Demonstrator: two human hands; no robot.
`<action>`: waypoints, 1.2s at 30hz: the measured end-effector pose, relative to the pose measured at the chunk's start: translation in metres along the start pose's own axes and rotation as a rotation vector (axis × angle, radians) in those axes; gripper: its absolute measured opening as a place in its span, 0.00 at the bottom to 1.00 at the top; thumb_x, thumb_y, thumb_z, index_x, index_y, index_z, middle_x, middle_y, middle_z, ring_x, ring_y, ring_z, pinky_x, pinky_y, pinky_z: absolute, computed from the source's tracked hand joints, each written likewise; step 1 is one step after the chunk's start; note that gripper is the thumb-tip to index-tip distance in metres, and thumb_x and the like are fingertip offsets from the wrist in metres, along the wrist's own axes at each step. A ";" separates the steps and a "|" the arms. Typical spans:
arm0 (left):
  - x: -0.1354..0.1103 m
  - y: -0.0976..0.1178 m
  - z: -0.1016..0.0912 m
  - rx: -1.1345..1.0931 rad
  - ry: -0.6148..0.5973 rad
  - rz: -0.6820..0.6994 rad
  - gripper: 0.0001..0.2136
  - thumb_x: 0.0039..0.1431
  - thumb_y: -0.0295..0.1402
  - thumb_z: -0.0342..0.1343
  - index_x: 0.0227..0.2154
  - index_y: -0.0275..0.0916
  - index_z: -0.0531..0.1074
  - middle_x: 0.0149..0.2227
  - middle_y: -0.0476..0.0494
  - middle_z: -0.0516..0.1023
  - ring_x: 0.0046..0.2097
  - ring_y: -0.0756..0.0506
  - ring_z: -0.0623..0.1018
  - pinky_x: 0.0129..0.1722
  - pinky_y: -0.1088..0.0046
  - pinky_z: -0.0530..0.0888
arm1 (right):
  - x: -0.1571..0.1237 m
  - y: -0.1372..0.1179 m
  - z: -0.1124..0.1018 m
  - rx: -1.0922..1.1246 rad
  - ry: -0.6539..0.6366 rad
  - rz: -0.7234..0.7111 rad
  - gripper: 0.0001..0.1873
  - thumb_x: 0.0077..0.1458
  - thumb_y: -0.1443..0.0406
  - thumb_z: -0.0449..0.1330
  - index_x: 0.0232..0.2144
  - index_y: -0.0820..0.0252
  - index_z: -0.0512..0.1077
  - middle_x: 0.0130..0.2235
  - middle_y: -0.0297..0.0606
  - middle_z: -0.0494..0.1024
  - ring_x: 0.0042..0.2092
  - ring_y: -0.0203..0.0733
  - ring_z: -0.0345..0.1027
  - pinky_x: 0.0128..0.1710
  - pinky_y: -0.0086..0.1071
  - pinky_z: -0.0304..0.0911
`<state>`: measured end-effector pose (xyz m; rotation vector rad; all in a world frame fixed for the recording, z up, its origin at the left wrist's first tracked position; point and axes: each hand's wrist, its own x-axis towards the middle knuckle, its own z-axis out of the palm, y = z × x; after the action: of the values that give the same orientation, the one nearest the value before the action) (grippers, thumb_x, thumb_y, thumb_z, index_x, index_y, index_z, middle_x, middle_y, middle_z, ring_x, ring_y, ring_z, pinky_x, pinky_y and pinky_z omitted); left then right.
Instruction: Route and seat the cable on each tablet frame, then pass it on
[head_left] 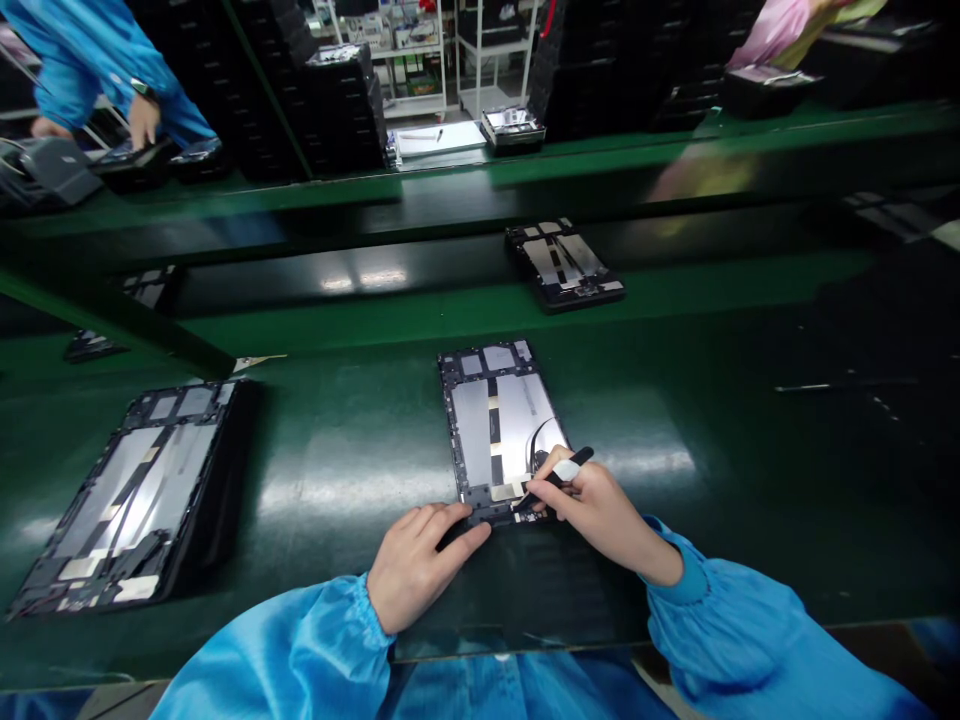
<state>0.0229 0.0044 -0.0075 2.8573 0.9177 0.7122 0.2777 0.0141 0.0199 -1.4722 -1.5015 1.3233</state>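
Note:
An opened tablet back [499, 430] with silver battery cells and dark boards lies flat on the green bench in front of me. My left hand [420, 575] rests on its near left corner, fingers pressed down on the frame. My right hand [600, 515] is closed in a pinch on black tweezers [555, 478] with a white band. The tweezer tip touches the lower edge of the tablet, near a thin black cable curving across the battery. Both my sleeves are blue.
A stack of similar opened tablets [131, 495] sits at the left on the bench. Another tablet [562, 262] lies on the dark conveyor belt [352, 275] beyond. A person in blue [112, 70] works at the far left. Black trays are stacked behind.

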 end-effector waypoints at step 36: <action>0.035 -0.011 0.002 0.216 -0.116 0.073 0.15 0.68 0.34 0.52 0.53 0.35 0.69 0.46 0.39 0.77 0.43 0.44 0.75 0.41 0.67 0.71 | 0.054 0.024 0.032 0.243 0.437 -0.246 0.17 0.57 0.50 0.59 0.28 0.56 0.74 0.30 0.36 0.80 0.37 0.45 0.75 0.50 0.41 0.67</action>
<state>0.0426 0.0331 0.0032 3.0958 0.9308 0.4729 0.2472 0.0561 -0.0226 -1.2712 -1.1495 0.9254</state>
